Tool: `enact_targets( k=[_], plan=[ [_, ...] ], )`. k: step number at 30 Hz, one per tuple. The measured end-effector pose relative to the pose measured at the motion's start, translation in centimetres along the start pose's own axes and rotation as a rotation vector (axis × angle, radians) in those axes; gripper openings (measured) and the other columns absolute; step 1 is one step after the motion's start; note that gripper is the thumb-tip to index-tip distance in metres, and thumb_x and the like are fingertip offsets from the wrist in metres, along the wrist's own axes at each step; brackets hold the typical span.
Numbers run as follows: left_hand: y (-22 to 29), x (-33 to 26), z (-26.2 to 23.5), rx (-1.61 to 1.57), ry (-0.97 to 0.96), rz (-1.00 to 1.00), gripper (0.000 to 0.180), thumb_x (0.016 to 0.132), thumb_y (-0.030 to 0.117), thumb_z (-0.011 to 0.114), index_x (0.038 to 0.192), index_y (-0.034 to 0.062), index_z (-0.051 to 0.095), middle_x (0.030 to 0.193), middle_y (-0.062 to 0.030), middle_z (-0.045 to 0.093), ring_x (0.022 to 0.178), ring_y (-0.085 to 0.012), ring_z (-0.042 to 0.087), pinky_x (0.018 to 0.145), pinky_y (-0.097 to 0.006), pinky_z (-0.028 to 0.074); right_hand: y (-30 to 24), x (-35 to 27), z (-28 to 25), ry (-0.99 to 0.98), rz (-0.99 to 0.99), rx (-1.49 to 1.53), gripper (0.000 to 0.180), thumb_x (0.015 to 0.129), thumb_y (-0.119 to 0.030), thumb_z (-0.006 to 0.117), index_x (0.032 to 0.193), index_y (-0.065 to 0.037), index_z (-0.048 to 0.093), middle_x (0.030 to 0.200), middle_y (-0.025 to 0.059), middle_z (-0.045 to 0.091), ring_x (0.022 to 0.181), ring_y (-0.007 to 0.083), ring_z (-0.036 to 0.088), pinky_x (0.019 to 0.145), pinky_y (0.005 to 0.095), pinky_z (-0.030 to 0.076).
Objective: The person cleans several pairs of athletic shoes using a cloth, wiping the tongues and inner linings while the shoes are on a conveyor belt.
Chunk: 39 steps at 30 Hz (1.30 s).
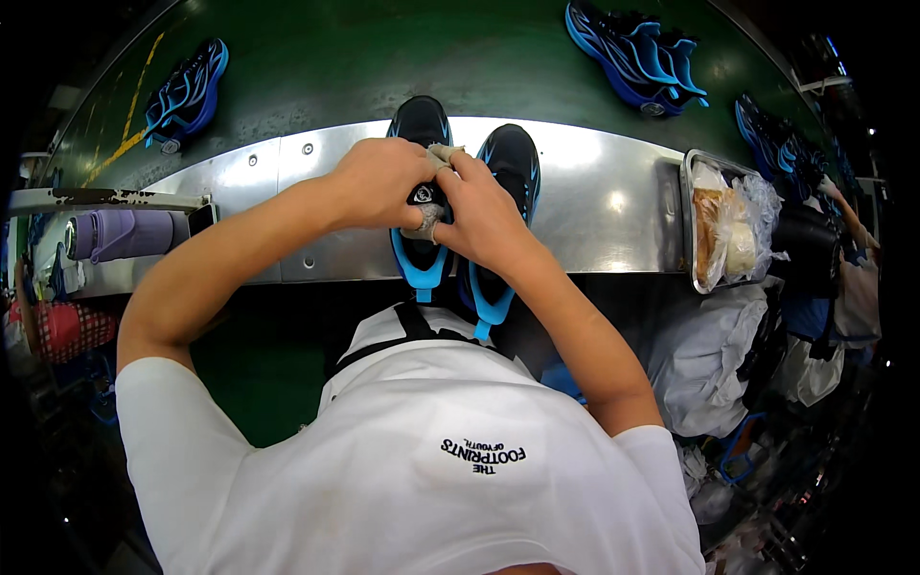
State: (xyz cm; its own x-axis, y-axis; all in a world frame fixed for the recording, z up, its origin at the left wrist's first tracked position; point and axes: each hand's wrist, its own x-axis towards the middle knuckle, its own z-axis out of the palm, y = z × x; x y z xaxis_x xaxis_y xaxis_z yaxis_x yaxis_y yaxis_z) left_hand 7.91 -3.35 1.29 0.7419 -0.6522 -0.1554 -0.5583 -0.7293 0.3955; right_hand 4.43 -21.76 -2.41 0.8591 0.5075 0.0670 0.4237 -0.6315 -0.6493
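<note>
Hands come first, closest to the person. The left hand and the right hand meet over the left shoe, a black one with a blue sole. Fingers on both hands are curled in tight and pinch something small at the top of that shoe; some fingertips have tape on them. The right shoe lies just beside it. Both shoes rest on the shiny metal shelf, and their heels stick out over the near edge, so a hard tug might make one fall. Farther off, more blue shoes lie on the green belt.
</note>
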Motion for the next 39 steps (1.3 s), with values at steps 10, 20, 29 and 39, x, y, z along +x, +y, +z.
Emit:
enact_targets(
  k=[10, 20, 29, 39],
  plan=[
    [3.7, -8.2, 4.0, -1.284, 0.074, -0.631, 0.019, 0.094, 0.010, 0.059, 0.109, -0.0011, 0.064, 0.091, -0.0078, 0.067, 0.070, -0.0123, 0.061, 0.061, -0.025, 0.048, 0.4, 1.0, -2.8, -0.056, -0.115, 0.306, 0.041, 0.077, -0.022, 0.078, 0.118, -0.021, 0.073, 0.103, 0.0103, 0.060, 0.101, 0.0293, 0.053, 0.092, 0.0391, 0.044],
    [6.5, -7.3, 5.1, -1.995, 0.320, -0.550, 0.043, 0.095, 0.005, 0.051, 0.136, -0.0057, 0.046, 0.134, -0.0187, 0.053, 0.107, -0.0210, 0.065, 0.073, -0.027, 0.054, -0.9, 0.6, -2.0, 0.181, 0.003, 0.057, 0.033, 0.072, -0.024, 0.080, 0.104, -0.016, 0.076, 0.086, 0.0077, 0.059, 0.086, 0.0274, 0.057, 0.080, 0.0378, 0.048],
    [10.5, -6.6, 3.3, -1.864, -0.070, -0.528, 0.035, 0.100, 0.008, 0.047, 0.131, -0.0083, 0.051, 0.123, -0.0188, 0.060, 0.096, -0.0245, 0.069, 0.077, -0.031, 0.060, 6.1, -4.9, -7.4, 0.102, 0.220, 0.425, 0.030, 0.089, -0.018, 0.070, 0.119, -0.014, 0.072, 0.093, 0.0026, 0.060, 0.088, 0.0122, 0.056, 0.082, 0.0256, 0.046],
    [12.7, -4.1, 4.4, -2.038, -0.054, -0.646, 0.039, 0.098, 0.003, 0.038, 0.135, -0.0081, 0.040, 0.133, -0.0196, 0.046, 0.115, -0.0313, 0.061, 0.090, -0.037, 0.057, 2.4, -6.7, -7.9, -0.131, 0.170, 0.321, 0.051, 0.075, -0.017, 0.077, 0.126, -0.018, 0.069, 0.094, 0.0043, 0.048, 0.091, 0.0187, 0.048, 0.084, 0.0294, 0.042]
  ],
)
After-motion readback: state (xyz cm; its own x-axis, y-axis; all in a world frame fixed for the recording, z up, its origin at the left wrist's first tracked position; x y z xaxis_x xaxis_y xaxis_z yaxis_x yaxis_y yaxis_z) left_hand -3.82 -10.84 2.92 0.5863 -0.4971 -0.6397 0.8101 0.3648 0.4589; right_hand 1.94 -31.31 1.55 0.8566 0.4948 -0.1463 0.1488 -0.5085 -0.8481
